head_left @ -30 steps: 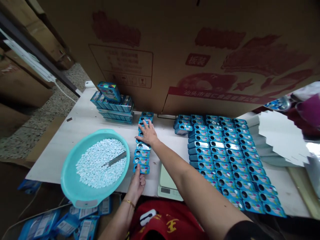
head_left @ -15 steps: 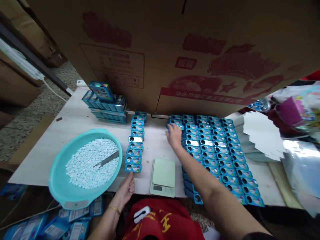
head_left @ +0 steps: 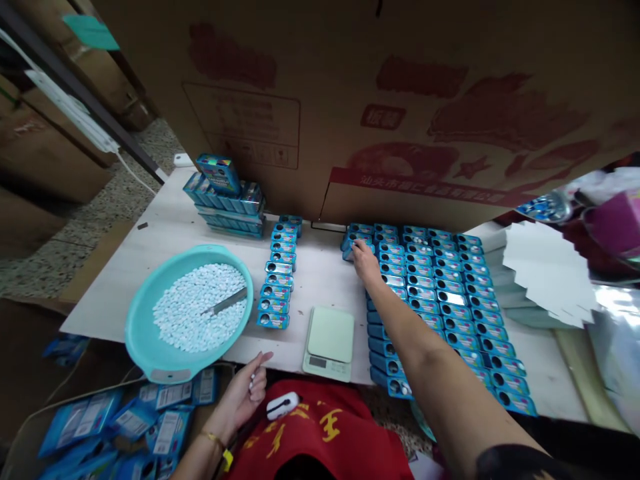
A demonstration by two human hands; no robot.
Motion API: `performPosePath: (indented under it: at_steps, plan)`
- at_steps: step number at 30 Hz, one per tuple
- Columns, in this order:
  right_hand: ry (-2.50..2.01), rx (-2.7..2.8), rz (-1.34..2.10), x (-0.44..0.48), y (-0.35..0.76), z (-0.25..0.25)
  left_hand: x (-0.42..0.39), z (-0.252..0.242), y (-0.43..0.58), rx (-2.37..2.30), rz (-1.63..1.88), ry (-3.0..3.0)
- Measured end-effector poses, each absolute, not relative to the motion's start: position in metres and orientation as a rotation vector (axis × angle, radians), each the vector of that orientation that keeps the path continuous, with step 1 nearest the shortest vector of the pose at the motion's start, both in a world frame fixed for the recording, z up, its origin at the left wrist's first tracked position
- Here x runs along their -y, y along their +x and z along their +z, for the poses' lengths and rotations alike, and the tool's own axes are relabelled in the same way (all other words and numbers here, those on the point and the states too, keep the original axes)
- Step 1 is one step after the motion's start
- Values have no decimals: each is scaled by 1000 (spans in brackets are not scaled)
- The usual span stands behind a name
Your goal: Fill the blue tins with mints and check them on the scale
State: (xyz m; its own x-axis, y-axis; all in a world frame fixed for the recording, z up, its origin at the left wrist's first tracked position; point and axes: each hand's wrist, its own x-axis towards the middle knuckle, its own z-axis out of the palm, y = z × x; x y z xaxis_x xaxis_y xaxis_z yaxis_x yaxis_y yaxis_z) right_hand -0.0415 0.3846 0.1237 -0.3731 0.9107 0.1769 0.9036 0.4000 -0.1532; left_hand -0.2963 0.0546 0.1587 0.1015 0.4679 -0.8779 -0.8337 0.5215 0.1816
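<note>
My left hand [head_left: 247, 390] is curled palm up at the table's front edge, with small white pellets between its fingers. A single column of blue tins [head_left: 274, 305] stands just beyond it. My right hand [head_left: 365, 259] reaches to the back, its fingers pinched at a blue tin [head_left: 356, 239] in the leftmost column of a large block of blue tins [head_left: 421, 293]. A teal basin [head_left: 134, 333] of white pellets [head_left: 195, 300], with a metal scoop [head_left: 225, 302] in it, sits on the left. A pale green scale [head_left: 330, 335] lies between the single column and the block.
A large cardboard box [head_left: 310, 120] rises behind the white table [head_left: 165, 217]. Stacked blue packs [head_left: 233, 207] stand at the back left, white cards [head_left: 545, 273] at the right. Blue packages [head_left: 170, 427] fill a box below on the left.
My left hand has drawn back from the nearest tin of the single column, and its fingers have curled in. My right hand stays at the back tins, its fingers now closer together. The view has shifted slightly.
</note>
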Motion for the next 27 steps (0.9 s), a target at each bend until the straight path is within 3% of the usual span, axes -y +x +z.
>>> performPosePath:
  at_steps: [13, 20, 27]
  plan:
    - [-1702, 2675, -80, -378, -39, 165, -48, 168, -291, -1094, 1027, -388]
    - [-1155, 2977, 38, -260, -35, 211, -59, 184, -298, -1058, 1019, -340]
    - [-1081, 3112, 197, -174, -70, 200, -70, 189, -303, -985, 980, -216]
